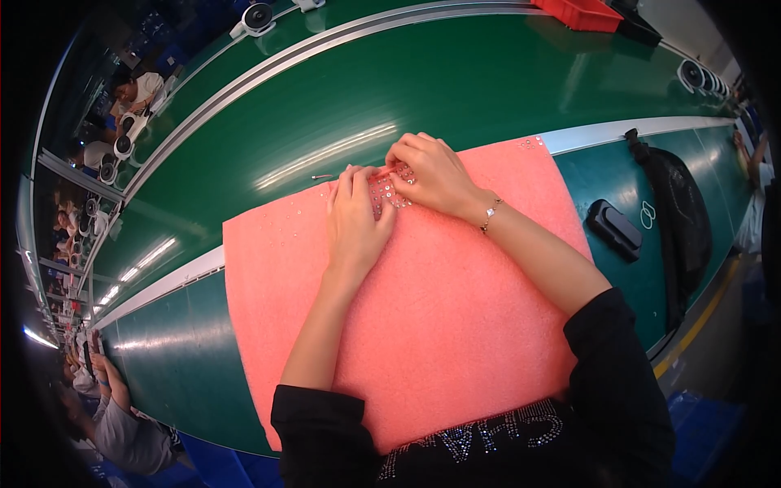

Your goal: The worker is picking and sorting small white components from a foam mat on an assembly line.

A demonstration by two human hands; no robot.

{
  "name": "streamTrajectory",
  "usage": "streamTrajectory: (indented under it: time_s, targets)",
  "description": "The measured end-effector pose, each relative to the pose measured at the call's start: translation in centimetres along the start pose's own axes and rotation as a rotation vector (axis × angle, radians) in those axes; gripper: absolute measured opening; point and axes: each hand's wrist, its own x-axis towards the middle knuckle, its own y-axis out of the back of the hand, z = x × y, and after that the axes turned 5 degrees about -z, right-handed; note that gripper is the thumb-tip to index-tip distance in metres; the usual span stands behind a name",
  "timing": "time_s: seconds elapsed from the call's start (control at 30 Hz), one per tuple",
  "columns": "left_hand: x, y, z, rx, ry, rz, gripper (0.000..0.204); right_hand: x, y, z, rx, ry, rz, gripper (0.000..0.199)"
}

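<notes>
A soft pink sheet [455, 309] lies over the near side of the green table. At its far edge is a studded pink patch [387, 189] dotted with small shiny round pieces; I cannot tell whether it is separate from the sheet. My left hand [355, 220] grips the patch's left side, fingers bent over the edge and thumb low beside the dots. From the right, my right hand [435, 175] pinches its upper edge with curled fingers. What sits under the fingertips is hidden. A thin silver piece [323, 176] lies just left of my left fingertips.
Right of the sheet are a black case [615, 229], pale rings [647, 214] and a black bag [682, 220]. A green conveyor belt [488, 89] runs beyond, with white fans [257, 18] and a red bin [579, 14]. People [130, 423] sit along the line at left.
</notes>
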Motion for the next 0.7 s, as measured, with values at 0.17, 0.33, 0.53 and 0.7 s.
streamTrajectory:
  time_s: [0.17, 0.33, 0.53, 0.7]
  targets:
    - [0.11, -0.06, -0.05, 0.005, -0.002, -0.009, 0.043, -0.01, -0.04, 0.21, 0.005, 0.009, 0.004, 0.013]
    - [0.16, 0.09, -0.05, -0.008, 0.006, -0.014, 0.043, 0.15, -0.07, 0.16, 0.007, 0.017, 0.002, 0.012]
    - [0.11, 0.27, -0.16, -0.023, 0.012, -0.026, 0.043, 0.22, -0.23, 0.04, -0.003, 0.02, 0.002, 0.013]
    - [0.07, 0.27, -0.29, -0.006, -0.002, -0.024, 0.042, 0.24, -0.29, -0.01, 0.006, 0.002, -0.01, 0.013]
